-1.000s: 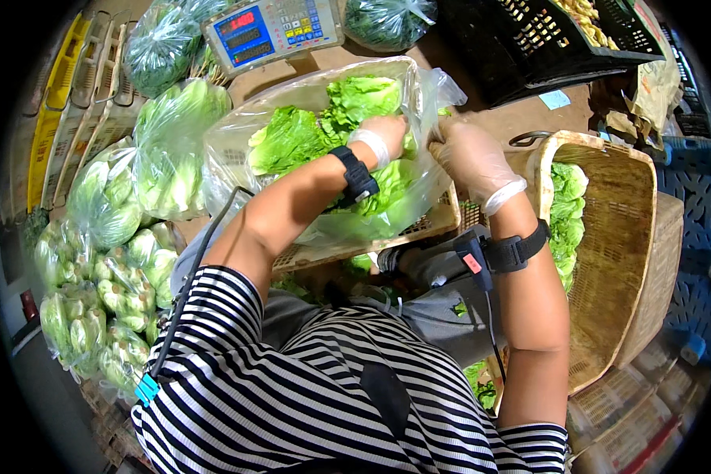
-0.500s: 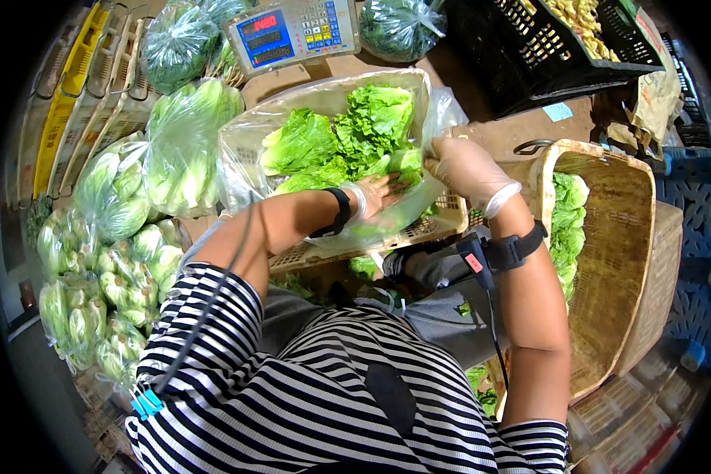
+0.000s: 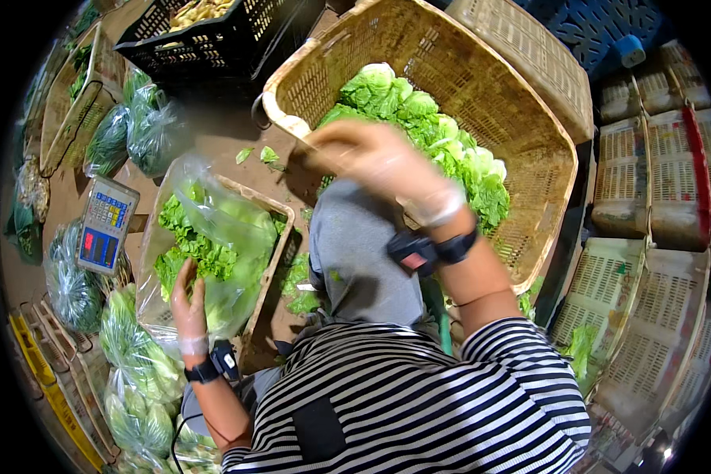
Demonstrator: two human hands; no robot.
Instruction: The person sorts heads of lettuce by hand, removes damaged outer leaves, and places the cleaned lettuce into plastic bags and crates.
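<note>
Presently holds right hand [image 3: 383,166] above the left rim of the large tan crate [image 3: 521,118], fingers directed left and blurred. Cannot tell whether spread, pressed together or pinching; shows nothing clearly in grip. Note row of lettuce heads [image 3: 407,107] inside that crate, lying to the right of the right fingertips and partly beyond the hand, long axis slanting from far left to near right. Judge right hand clearly the nearer to this row. Place left hand [image 3: 189,310] well apart from it, on the other side of the grey trouser leg [image 3: 363,265]. Holds left fingers extended and parted at the near left side of the clear plastic bag [image 3: 245,237], nothing visible between them. Cannot confirm contact with the film. Find bagged lettuce [image 3: 213,257] just beyond and right of the left fingertips, within the small tan crate [image 3: 257,195]. Record scale [image 3: 107,221] farther left, black crate [image 3: 197,49] at far left
</note>
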